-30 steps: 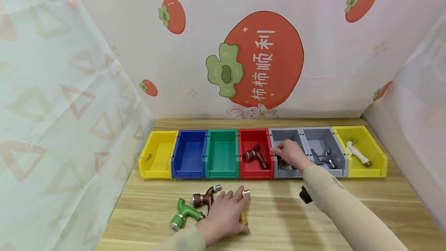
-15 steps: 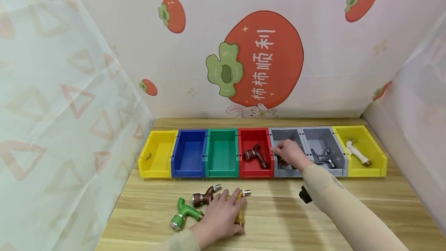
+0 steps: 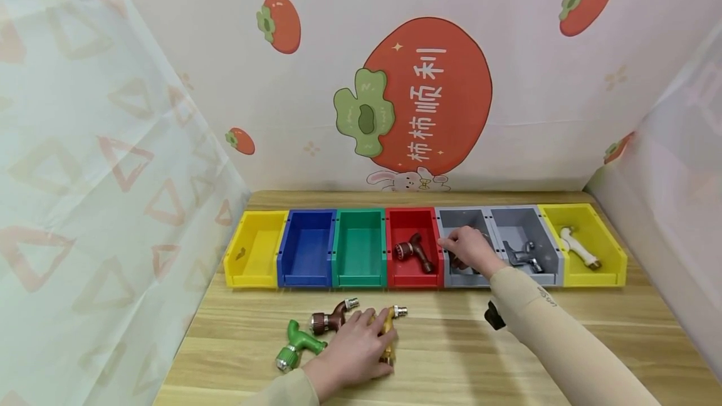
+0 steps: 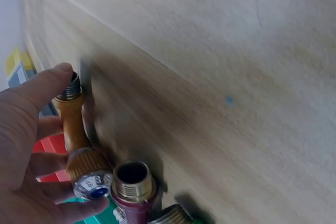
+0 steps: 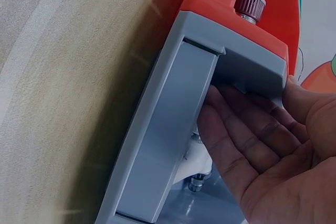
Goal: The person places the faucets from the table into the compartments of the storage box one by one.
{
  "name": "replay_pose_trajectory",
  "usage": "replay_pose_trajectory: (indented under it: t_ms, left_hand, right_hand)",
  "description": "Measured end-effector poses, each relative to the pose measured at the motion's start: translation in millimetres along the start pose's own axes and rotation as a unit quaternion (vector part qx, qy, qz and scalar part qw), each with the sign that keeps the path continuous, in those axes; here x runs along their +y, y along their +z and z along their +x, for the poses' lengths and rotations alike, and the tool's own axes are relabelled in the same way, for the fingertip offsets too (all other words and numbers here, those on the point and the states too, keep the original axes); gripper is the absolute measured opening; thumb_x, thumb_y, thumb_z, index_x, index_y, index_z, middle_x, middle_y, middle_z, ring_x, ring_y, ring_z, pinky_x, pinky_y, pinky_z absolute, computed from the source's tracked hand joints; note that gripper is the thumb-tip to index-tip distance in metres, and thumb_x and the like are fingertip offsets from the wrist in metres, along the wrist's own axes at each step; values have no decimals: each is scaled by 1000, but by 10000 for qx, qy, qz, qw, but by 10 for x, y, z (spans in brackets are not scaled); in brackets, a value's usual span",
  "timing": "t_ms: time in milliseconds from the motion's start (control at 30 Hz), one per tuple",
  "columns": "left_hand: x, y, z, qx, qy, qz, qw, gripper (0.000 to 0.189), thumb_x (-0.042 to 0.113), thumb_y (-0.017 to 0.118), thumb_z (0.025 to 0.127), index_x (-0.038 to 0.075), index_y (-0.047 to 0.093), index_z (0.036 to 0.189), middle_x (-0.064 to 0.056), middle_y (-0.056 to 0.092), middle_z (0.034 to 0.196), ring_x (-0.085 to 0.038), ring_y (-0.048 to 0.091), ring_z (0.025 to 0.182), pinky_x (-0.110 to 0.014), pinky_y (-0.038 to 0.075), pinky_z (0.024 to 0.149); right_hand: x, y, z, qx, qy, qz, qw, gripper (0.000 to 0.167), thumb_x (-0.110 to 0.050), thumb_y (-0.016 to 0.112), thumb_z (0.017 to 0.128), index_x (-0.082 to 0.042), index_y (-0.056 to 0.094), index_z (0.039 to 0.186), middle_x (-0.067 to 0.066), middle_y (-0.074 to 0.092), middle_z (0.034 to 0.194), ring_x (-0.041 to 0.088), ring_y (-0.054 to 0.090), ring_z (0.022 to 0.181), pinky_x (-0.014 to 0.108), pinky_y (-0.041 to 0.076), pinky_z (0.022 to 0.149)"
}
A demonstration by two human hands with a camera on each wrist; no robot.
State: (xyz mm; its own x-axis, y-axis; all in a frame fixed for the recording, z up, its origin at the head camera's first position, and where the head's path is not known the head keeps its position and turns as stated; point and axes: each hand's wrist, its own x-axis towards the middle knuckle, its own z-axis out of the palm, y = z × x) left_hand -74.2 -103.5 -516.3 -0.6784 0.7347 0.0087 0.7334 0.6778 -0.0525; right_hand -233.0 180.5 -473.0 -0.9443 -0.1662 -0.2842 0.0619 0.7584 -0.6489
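My left hand (image 3: 352, 346) lies over a yellow tap (image 3: 388, 326) on the wooden table. In the left wrist view the thumb bears on the tap's threaded end, while the fingers curve along its other side to the ribbed knob. A dark brown tap (image 3: 326, 322) and a green tap (image 3: 296, 348) lie close by on the left. At the left grey bin (image 5: 157, 135), my right hand (image 3: 468, 246) grips the side wall next to the red bin, thumb over the rim and fingers inside. A tap with a pale body (image 5: 197, 161) shows below those fingers, partly hidden.
Several bins stand in a row behind the taps. The red bin (image 3: 397, 281) holds a brown tap (image 3: 416, 255). A grey tap (image 3: 524, 257) lies in the right grey bin (image 3: 516, 218), a white tap (image 3: 578, 246) in the right yellow bin (image 3: 612, 274). A printed sheet rises behind.
My left hand has shifted slightly left and its fingers have drawn in around the yellow tap, leaving more of it visible. The right hand has stayed put at the grey bin.
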Motion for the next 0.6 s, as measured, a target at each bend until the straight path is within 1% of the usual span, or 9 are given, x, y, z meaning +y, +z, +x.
replay_pose_trajectory:
  t_ms: [100, 167, 267, 400, 500, 600]
  left_hand:
    - [-16, 12, -4, 105, 149, 157, 9997, 60, 64, 72, 86, 25, 68, 131, -14, 58, 145, -33, 62, 121, -50, 56, 98]
    - [-22, 11, -6, 106, 181, 170, 9996, 60, 64, 72, 86, 25, 68, 131, -14, 58, 145, -34, 62, 122, -50, 56, 98]
    - [-31, 3, -17, 71, 138, 22, 9999, 60, 63, 73, 85, 27, 67, 133, -14, 56, 148, -35, 60, 125, -49, 55, 99]
    - [-42, 4, -34, 87, 36, -203, 9997, 63, 65, 74, 84, 30, 65, 135, -17, 52, 150, -42, 58, 127, -50, 55, 99]
    - [-45, 21, -37, 142, 19, -162, 9998, 61, 65, 73, 85, 31, 65, 135, -19, 55, 147, -44, 59, 125, -51, 56, 98]
    - [-45, 35, -38, 255, 69, 49, 9996, 58, 63, 73, 86, 29, 67, 133, -19, 60, 139, -40, 62, 120, -49, 56, 98]
  right_hand:
    - [-3, 3, -11, 10, -51, -8, 10000, 32, -26, 62, 104, -4, 70, 84, 16, 68, 76, 27, 70, 65, 42, 61, 66]
    - [-1, 4, -14, 14, -64, -2, 10000, 32, -26, 62, 104, -4, 70, 84, 16, 68, 76, 28, 69, 66, 43, 61, 66]
    - [3, 6, -16, 16, -86, -6, 10000, 32, -26, 61, 104, -3, 71, 84, 16, 68, 75, 28, 69, 66, 43, 62, 66]
    - [17, 12, -5, 24, -57, 8, 10000, 32, -27, 61, 105, -3, 70, 85, 16, 67, 75, 27, 69, 65, 42, 61, 66]
    - [24, 20, 3, 21, -6, 38, 10000, 31, -27, 61, 105, -3, 71, 87, 15, 67, 76, 27, 69, 65, 42, 61, 66]
    - [21, 24, 1, 20, 19, 53, 10000, 31, -27, 61, 105, -3, 72, 88, 14, 67, 76, 26, 68, 65, 41, 62, 65]
